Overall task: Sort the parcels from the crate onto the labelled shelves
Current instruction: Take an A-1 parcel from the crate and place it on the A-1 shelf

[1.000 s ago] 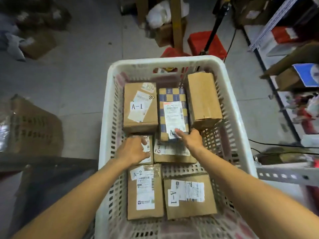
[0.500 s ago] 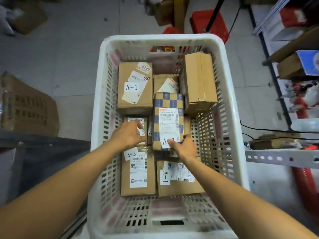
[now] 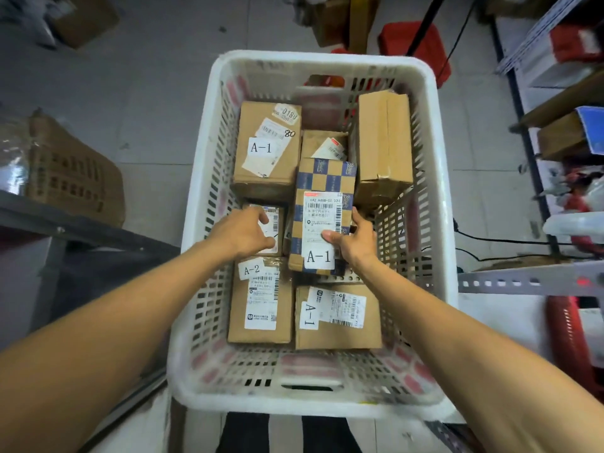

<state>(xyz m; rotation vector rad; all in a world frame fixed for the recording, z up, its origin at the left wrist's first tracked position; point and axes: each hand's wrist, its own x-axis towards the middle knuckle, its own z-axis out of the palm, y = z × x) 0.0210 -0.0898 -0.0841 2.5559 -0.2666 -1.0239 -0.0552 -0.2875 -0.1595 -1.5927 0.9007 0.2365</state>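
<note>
checkered parcel [image 3: 322,191] drawn nearer, right hand [image 3: 354,238] now gripping its side

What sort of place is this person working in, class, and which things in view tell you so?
Probably a parcel depot or stockroom: a white crate of labelled cardboard parcels such as the checkered A-1 parcel, metal shelving at the right, and more boxes on the bare floor.

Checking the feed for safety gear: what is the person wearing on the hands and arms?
Nothing shows on either. The left hand and right hand are bare, with no gloves, rings or watch visible. Both forearms are uncovered up to the frame edge, so no sleeves appear. At the bottom edge, a dark garment with light stripes shows.
</note>
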